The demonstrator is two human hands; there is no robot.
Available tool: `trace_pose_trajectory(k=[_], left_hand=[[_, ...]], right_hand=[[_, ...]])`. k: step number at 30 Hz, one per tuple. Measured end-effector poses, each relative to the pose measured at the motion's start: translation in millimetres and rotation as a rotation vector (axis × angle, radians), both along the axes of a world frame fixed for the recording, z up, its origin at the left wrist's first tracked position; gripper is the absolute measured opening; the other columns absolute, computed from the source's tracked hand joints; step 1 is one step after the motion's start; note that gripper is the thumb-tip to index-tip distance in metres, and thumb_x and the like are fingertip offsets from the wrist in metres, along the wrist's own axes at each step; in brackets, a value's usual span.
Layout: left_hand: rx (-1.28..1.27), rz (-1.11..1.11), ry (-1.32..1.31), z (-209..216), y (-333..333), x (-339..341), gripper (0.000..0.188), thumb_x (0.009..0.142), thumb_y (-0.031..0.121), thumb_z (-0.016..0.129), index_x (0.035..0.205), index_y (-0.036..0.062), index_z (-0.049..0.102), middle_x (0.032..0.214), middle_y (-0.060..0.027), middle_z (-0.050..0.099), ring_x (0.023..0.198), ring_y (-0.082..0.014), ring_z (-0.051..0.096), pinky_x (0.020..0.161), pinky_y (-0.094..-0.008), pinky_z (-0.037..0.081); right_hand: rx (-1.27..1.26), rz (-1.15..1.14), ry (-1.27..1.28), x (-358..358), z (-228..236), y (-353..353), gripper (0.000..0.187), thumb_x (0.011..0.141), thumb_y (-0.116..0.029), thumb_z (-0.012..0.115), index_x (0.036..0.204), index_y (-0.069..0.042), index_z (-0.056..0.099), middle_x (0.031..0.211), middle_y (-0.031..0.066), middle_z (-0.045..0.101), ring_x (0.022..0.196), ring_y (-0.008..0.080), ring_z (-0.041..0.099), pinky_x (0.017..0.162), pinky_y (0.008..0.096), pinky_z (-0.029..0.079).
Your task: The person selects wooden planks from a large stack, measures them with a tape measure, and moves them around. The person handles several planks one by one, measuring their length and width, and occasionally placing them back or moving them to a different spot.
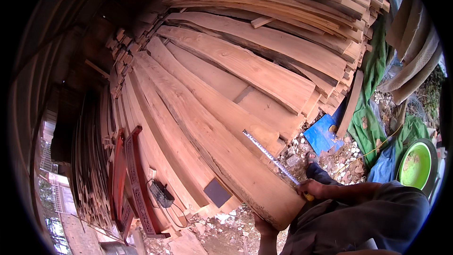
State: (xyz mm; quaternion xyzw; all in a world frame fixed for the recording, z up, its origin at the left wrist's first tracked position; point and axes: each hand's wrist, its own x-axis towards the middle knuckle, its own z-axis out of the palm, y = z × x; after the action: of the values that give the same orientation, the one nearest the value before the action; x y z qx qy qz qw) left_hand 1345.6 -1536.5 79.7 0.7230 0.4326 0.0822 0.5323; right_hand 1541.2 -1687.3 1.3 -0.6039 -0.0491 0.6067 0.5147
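Observation:
A long wide plank (236, 163) with a rough, bark-like edge reaches from the far stack to its near end in front of my body. My left hand (266, 227) grips the lower edge of that near end; its fingers are partly hidden by the wood. In my right hand (312, 188), at the opposite corner of the end, is a tape measure (309, 197) with a bit of yellow case showing. Its pale blade (269, 155) is pulled out and slants up and left over the wood, the tip by the plank's far side.
More boards (236, 61) lie fanned out and stacked beyond. At the left stand red carved wooden pieces (137, 179), a black corded device (161, 193) and a dark flat square (217, 192). Rubble, a blue sheet (324, 133), green tarp (373, 85) and a green basin (417, 164) are at right.

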Motion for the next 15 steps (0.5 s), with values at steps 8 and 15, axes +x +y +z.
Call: trace_pose_trajectory(k=[8,15], left_hand=[[-1.052,0.370,-0.478,9,-39,66,0.068,0.101,0.058,0.025,0.146,0.0076,0.032,0.138,-0.0142,0.048,0.123,-0.0313,0.051,0.105,-0.0453,0.042],[-1.022,0.164,-0.735,17,-39,107,0.075,0.100,0.056,0.035,0.152,0.0079,0.013,0.149,-0.0142,0.031,0.135,-0.0289,0.037,0.110,-0.0429,0.034]], right_hand=[[-0.024,-0.146,-0.245,18,94,-10,0.023,0.090,-0.023,0.059,0.086,-0.003,0.070,0.077,0.0027,0.063,0.072,0.0119,0.058,0.064,0.0297,0.047],[0.339,-0.322,0.249,63,145,-64,0.033,0.099,-0.024,0.052,0.084,0.003,0.061,0.109,0.0317,0.065,0.099,0.0436,0.066,0.086,0.0481,0.054]])
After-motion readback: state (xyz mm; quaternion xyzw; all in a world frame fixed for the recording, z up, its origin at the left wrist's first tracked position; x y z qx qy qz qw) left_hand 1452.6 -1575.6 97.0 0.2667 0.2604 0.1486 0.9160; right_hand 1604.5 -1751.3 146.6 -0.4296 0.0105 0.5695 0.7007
